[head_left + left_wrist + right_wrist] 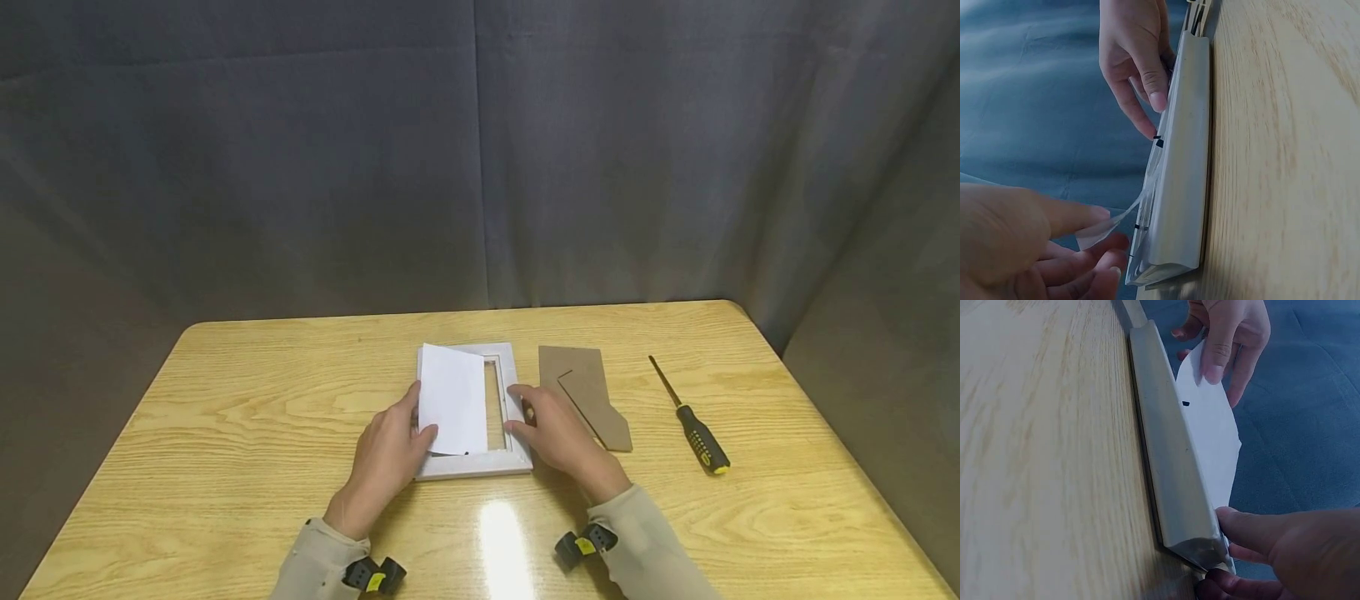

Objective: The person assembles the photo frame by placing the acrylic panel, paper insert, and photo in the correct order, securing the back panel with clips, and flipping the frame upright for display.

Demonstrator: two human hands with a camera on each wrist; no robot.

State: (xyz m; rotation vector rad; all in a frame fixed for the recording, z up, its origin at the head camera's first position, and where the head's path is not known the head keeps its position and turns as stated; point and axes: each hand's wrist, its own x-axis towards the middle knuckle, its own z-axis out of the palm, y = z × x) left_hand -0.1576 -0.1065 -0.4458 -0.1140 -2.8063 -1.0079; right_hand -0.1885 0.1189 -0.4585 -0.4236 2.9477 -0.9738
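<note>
A white picture frame lies on the table, and its opening shows wood at the right side. My left hand pinches a white sheet of paper by its left edge, thumb on top. The sheet tilts over the frame's opening and covers most of it; in the left wrist view its edge bends up between thumb and fingers. My right hand grips the frame's right side, with the thumb on the rail in the right wrist view. Small black tabs show along the frame's inner edge.
Right of the frame lies a brown backing board with a cut line and an angled lower corner. Farther right, a black and yellow screwdriver points away. A dark curtain hangs behind the wooden table.
</note>
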